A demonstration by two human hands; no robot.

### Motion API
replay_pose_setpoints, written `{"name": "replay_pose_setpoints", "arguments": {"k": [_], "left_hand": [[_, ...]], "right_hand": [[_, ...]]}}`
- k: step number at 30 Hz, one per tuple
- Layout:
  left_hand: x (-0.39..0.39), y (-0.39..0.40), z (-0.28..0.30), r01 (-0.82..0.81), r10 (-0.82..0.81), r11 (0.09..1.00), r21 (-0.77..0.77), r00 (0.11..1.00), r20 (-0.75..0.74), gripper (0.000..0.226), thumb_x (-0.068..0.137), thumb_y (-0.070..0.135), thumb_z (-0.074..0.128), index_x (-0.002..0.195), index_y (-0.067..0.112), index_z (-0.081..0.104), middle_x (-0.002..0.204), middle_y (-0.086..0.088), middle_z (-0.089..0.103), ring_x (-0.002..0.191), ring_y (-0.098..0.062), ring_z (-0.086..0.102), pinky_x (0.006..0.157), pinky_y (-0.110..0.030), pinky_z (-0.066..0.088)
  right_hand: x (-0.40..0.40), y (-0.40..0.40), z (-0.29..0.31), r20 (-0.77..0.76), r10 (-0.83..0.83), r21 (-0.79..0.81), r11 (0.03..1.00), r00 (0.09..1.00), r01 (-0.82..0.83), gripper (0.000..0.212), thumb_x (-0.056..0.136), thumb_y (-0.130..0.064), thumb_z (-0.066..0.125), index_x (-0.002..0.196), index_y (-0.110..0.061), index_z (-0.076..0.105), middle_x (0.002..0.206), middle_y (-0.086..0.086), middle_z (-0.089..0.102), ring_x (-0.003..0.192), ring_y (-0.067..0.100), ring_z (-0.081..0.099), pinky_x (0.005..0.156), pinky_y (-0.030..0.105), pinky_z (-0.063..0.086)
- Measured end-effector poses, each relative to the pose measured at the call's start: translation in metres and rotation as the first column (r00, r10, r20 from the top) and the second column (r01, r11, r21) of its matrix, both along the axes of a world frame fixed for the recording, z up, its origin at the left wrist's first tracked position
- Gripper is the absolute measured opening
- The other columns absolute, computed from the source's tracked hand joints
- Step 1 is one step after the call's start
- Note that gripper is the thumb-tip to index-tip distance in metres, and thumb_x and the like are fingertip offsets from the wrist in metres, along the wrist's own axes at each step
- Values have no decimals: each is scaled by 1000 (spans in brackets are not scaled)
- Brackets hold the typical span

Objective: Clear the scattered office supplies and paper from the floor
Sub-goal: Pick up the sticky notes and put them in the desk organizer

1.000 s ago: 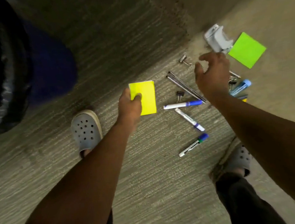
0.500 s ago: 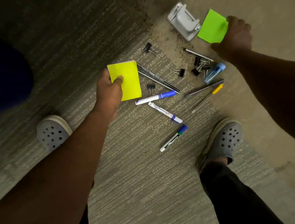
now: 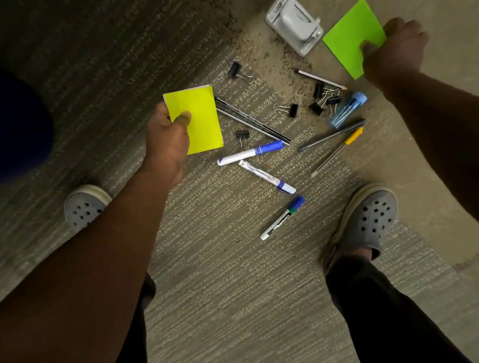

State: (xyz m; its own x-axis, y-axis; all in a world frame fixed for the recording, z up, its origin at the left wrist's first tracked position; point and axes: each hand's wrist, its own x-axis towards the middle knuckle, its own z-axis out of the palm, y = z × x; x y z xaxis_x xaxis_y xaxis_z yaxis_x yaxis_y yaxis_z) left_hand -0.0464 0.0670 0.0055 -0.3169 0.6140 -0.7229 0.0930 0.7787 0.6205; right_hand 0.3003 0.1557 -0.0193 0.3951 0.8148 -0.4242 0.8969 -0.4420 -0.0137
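Observation:
My left hand (image 3: 168,138) pinches a yellow sticky-note pad (image 3: 198,118) by its left edge, thumb on top, above the carpet. At the upper right my right hand (image 3: 392,49) grips a green sticky-note pad (image 3: 350,38) at its right corner. Between the hands the floor holds three markers (image 3: 250,153), a metal ruler (image 3: 252,121), several black binder clips (image 3: 323,98), pens (image 3: 332,135) and a pencil (image 3: 320,79). A grey hole punch (image 3: 294,23) lies beside the green pad.
My two feet in grey perforated clogs stand on the carpet, the left clog (image 3: 82,208) at the left and the right clog (image 3: 366,219) next to the green-capped marker (image 3: 282,218). A small blue transparent case (image 3: 347,108) lies by the clips. A dark blue object (image 3: 4,123) sits at far left.
My right hand reached from the clips to the green pad and took hold of its corner. The view shifted, so the supplies sit lower. My left hand kept holding the yellow pad.

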Motion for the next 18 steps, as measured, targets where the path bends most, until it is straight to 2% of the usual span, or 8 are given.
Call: {"name": "replay_pose_setpoints", "arguments": {"k": [2, 5, 7, 9, 11, 14, 16, 18], "left_hand": [[0, 1, 4, 7, -7, 1000, -1, 1000, 1, 20, 95, 9, 52, 111, 21, 55, 101, -1, 62, 86, -14, 56, 77, -28, 46], [5, 0, 11, 47, -47, 999, -5, 999, 19, 23, 95, 5, 51, 112, 20, 53, 94, 5, 62, 81, -11, 55, 78, -28, 45], [9, 0, 16, 74, -72, 997, -26, 996, 55, 26, 95, 4, 49, 118, 16, 53, 98, 2, 62, 86, -14, 56, 80, -30, 46], [14, 1, 23, 96, -90, 994, -49, 990, 105, 29, 95, 4, 48, 121, 15, 54, 108, -4, 63, 94, -21, 58, 88, -37, 49], [21, 3, 29, 118, -107, 991, -63, 981, 159, 26, 95, 5, 46, 111, 22, 57, 112, -7, 64, 102, -28, 61, 96, -51, 49], [31, 5, 38, 83, -67, 995, -57, 966, 250, 20, 96, 12, 44, 102, 23, 60, 115, -8, 67, 112, -34, 62, 97, -60, 47], [34, 8, 44, 22, 0, 998, -66, 946, 324, 25, 94, 34, 46, 108, 21, 62, 119, -9, 67, 113, -34, 62, 97, -60, 47], [33, 8, 48, -7, 38, 996, -88, 936, 350, 43, 91, 50, 48, 117, 18, 60, 119, -9, 68, 109, -31, 65, 93, -59, 51]], "right_hand": [[-7, -6, 12, -107, -69, 70, 995, 992, 77, 41, 95, -32, 48, 125, -4, 51, 128, 21, 55, 121, 38, 50, 97, 39, 35], [-30, -19, 36, -331, -240, 130, 946, 913, 296, 35, 88, -37, 50, 105, -9, 61, 96, 11, 61, 96, 28, 60, 81, 39, 43], [-55, -33, 52, -606, -357, 49, 875, 711, 481, 20, 85, -38, 54, 83, -19, 59, 82, 7, 56, 73, 22, 57, 66, 41, 48], [-88, -51, 69, -817, -429, -156, 808, 385, 569, 15, 93, -26, 53, 79, -20, 52, 79, 12, 54, 65, 20, 52, 52, 31, 45], [-121, -69, 82, -848, -465, -285, 804, 253, 522, 17, 99, -19, 48, 82, -19, 52, 85, 11, 57, 69, 20, 54, 53, 27, 45], [-161, -93, 86, -818, -489, -313, 820, 302, 480, 24, 101, -21, 46, 78, -17, 50, 85, 11, 59, 67, 20, 59, 58, 33, 50], [-176, -104, 79, -785, -346, -163, 915, 513, 368, 31, 100, -27, 45, 71, -18, 44, 72, 8, 55, 65, 28, 60, 60, 39, 47], [-184, -110, 81, -697, -136, -28, 986, 704, 163, 29, 101, -28, 43, 75, -15, 44, 67, 0, 47, 65, 28, 50, 59, 36, 26]]}}
